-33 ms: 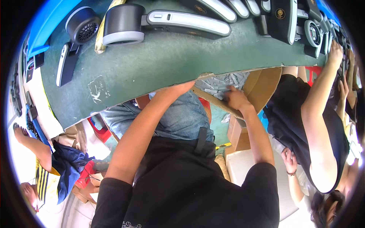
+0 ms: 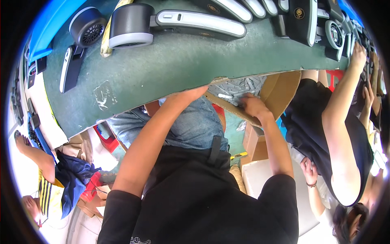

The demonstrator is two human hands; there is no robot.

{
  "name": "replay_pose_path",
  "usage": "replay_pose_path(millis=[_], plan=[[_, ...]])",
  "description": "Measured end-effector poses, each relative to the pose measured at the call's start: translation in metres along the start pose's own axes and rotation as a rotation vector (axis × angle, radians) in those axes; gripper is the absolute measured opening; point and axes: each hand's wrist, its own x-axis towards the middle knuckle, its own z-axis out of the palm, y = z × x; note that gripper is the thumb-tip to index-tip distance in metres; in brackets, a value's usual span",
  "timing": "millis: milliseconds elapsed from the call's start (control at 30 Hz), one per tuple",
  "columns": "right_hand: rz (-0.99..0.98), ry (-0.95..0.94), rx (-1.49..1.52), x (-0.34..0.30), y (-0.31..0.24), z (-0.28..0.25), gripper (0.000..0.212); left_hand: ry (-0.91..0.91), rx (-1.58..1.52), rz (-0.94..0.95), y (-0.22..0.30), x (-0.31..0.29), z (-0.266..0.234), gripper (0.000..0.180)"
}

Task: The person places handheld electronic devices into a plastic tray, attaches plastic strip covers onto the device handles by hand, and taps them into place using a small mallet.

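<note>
A cardboard box (image 2: 280, 95) stands tilted at the table's front edge, partly under it. Inside lies a heap of small grey plastic pieces (image 2: 239, 86). My right hand (image 2: 253, 105) reaches over the near wall into the heap, fingers bent and a little apart, touching the pieces. Whether a piece is between the fingertips is hard to see. My left hand (image 2: 191, 95) is beside the box's left end, under the table edge, which hides its fingers.
On the green table (image 2: 170, 69) lie a black-and-grey handheld device (image 2: 199, 24), a round-headed device (image 2: 87, 26) and several more at the far right. A blue bin (image 2: 50, 28) stands far left. Co-workers sit at both sides; one bare arm (image 2: 339, 118) reaches to the table on my right.
My right hand has shifted slightly among the grey pieces, and some of them lie differently, with a pale one now showing. The left hand looks the same.
</note>
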Motion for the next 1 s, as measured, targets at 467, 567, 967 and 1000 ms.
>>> replay_pose_path(millis=[467,567,967,1000], plan=[[0.319,0.261,0.445,0.048,0.122,0.086,0.024,0.080,0.045,0.075,0.002,0.007,0.010,0.027],[0.336,0.626,1.293,0.039,0.073,0.061,0.022,0.019,0.124,0.041,-0.014,0.000,0.016,0.024],[0.746,0.378,1.377,0.032,0.036,0.011,0.033,-0.073,0.123,0.000,-0.012,0.003,0.020,0.031],[0.745,0.378,1.377,0.035,0.034,0.012,0.033,-0.081,0.097,-0.028,-0.011,0.002,0.019,0.031]])
